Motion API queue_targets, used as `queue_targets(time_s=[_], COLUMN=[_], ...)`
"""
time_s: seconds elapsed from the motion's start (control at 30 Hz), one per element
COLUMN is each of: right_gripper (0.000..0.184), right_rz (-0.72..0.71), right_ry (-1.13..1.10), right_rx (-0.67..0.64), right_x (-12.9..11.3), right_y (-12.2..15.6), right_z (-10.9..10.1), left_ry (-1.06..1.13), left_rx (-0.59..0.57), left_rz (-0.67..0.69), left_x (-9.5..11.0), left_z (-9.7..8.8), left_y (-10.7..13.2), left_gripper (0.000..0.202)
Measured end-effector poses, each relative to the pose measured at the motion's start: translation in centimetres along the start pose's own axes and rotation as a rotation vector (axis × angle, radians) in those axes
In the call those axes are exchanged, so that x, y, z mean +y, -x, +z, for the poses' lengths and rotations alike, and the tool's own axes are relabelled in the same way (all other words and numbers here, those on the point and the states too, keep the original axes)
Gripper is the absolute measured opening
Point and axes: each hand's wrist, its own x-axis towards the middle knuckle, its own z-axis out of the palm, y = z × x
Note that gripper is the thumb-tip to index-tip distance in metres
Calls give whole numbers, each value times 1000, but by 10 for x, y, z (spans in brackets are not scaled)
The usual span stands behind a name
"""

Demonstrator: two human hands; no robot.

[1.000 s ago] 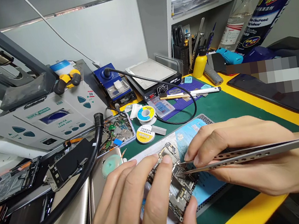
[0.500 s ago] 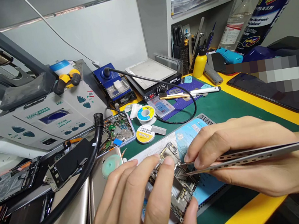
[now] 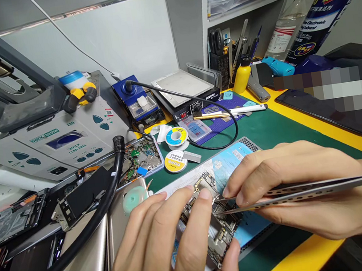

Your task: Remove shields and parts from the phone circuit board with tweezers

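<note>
Circuit board (image 3: 221, 233): lies aslant on the blue-and-white pad (image 3: 227, 165), partly covered by the left hand (image 3: 159, 246).
Left hand: fingers spread across the board's left side, thumb at its near edge, gripping it, apparently so that it cannot slide.
Right hand (image 3: 296, 166): to the board's right, fingers closed around metal tweezers (image 3: 310, 192), pinched near the points, probably for fine control.
Tweezer points: slightly apart over the board; contact cannot be told.
Parts tray (image 3: 161, 154): beyond the board, leftward, holding loose electronic pieces.
Round tin (image 3: 175, 162): beyond the board, nearer than the tray; contents hidden.
Mesh holder (image 3: 220, 65): well beyond the board, with scissors (image 3: 216, 42) upright inside.
</note>
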Motion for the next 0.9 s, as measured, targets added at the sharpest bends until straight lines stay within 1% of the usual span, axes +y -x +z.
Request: queue_targets(time_s=[0.17,0.33,0.57,0.73,0.9], right_gripper=[17,11,12,13,12], right_rz=[1,-2,-1,-4,-6], right_ry=[-4,4,14,5,-13], right_rx=[-15,-12,-26,-28,-29], right_x=[-1,0,-2,-2,-1], right_y=[-1,-1,1,2,2], right_z=[-2,-1,-2,-2,0], left_ry=[4,-4,3,-9,4], left_rx=[-2,3,3,12,6], left_rz=[15,27,13,8,20], left_x=[-2,-4,-2,-1,-2], left_z=[2,2,4,3,4], left_y=[-1,2,-1,-2,-3], left_gripper=[44,41,42,36,38])
